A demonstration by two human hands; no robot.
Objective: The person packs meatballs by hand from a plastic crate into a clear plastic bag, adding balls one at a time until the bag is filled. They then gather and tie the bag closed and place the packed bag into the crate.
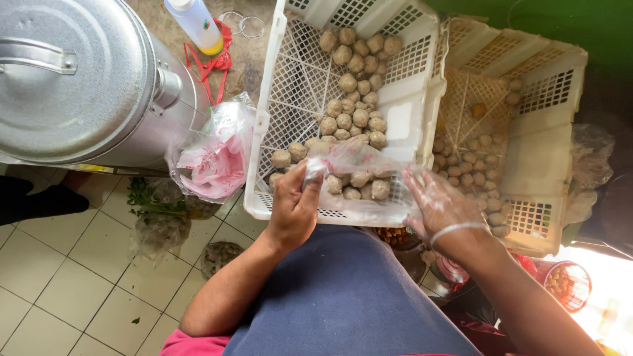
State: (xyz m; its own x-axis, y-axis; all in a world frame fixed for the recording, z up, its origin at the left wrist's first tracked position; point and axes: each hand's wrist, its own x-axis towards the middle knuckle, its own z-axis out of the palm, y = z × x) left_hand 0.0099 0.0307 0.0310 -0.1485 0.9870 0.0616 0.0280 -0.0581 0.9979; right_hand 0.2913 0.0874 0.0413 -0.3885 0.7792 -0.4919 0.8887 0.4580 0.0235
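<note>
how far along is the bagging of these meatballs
Done so far: a few meatballs already sit in the clear plastic bag. In hand: the left hand grips the bag's edge, and the right hand, in a thin plastic glove, holds its other side over the white crate. Left: many loose meatballs lie in that crate, and more in the second crate beside it.

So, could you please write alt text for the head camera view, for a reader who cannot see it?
Seen from above, a person's left hand and plastic-gloved right hand hold open a clear plastic bag of brown meatballs over a white slatted crate holding more. A second crate sits to its right, a large metal pot to its left.
</note>
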